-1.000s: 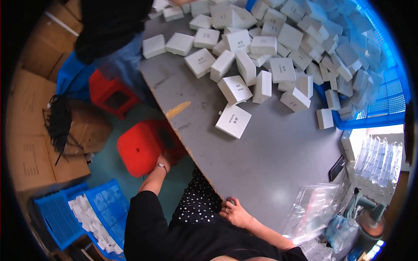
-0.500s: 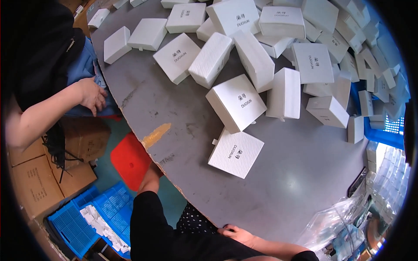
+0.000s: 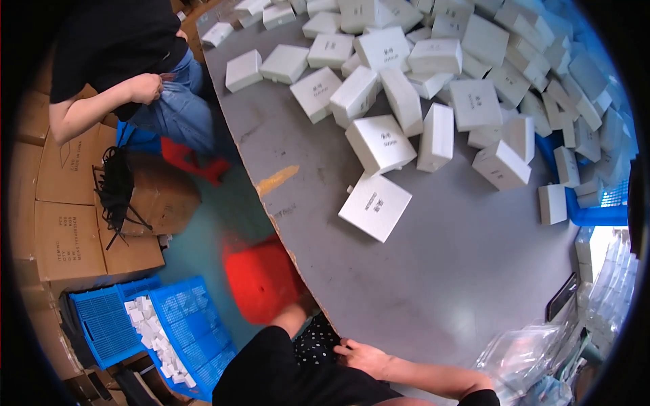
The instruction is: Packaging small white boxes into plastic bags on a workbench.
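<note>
My left hand (image 3: pixel 307 304) reaches down beside the table's edge to a red plastic stool (image 3: pixel 261 281). Its fingers are mostly hidden by the stool and the tabletop, but the stool has moved with it. My right hand (image 3: pixel 362 357) rests on the near rim of the grey table (image 3: pixel 433 291), fingers bent and slightly apart, holding nothing. Closest to me on the tabletop lies a white textured box (image 3: pixel 376 206) with dark print. Its corner meets a larger white box (image 3: pixel 381 144), which sits at the front of a loose heap of similar boxes (image 3: pixel 477 105).
At the left, a person (image 3: pixel 115 61) in black stands by another red stool (image 3: pixel 193 161). Brown cartons (image 3: pixel 64 233) and blue crates (image 3: pixel 196 331) with small white pieces fill the floor's left side. Clear plastic bags (image 3: pixel 521 352) and a dark phone-like slab (image 3: pixel 562 296) lie right.
My view has shifted left. The near red stool has come closer to me along with my left hand. My right hand's fingers have drawn to the table rim. The other person's hand has moved up.
</note>
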`<state>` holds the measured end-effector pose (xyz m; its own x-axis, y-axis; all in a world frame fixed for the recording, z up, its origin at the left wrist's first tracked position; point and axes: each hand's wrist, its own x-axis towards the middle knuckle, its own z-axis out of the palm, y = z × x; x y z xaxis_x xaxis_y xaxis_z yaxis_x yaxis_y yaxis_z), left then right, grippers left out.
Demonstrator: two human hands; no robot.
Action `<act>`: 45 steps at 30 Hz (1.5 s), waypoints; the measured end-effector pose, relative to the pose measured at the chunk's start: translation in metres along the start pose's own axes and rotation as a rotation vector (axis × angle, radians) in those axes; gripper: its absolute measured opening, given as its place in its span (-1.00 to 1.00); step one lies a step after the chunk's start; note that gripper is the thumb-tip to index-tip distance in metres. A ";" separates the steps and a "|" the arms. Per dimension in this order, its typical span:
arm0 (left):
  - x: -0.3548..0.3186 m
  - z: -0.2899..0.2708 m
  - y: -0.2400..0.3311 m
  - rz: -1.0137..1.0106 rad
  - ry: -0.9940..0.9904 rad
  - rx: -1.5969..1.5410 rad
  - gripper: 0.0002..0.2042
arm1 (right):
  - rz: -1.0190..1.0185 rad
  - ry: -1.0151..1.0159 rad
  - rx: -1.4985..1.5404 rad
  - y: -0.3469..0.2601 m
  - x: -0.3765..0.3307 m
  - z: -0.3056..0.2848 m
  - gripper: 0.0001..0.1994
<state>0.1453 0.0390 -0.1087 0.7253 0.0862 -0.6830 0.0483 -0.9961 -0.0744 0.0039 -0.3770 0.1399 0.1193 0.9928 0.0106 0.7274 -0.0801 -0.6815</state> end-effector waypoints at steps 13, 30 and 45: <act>0.046 -0.090 0.047 0.065 0.098 -0.059 -0.52 | -0.006 0.241 0.040 0.002 0.002 0.023 -0.85; 0.088 -0.131 0.008 0.276 0.208 -0.125 -0.52 | 0.272 0.493 0.064 -0.019 0.002 -0.004 -0.76; 0.069 -0.095 0.069 0.984 -0.396 -0.296 -0.50 | 1.105 0.971 -0.489 -0.035 0.040 0.011 -0.67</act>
<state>0.2639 -0.0262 -0.0913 0.2678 -0.8002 -0.5367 -0.2291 -0.5939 0.7712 -0.0240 -0.3334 0.1562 0.9637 0.0003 0.2669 0.1042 -0.9211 -0.3750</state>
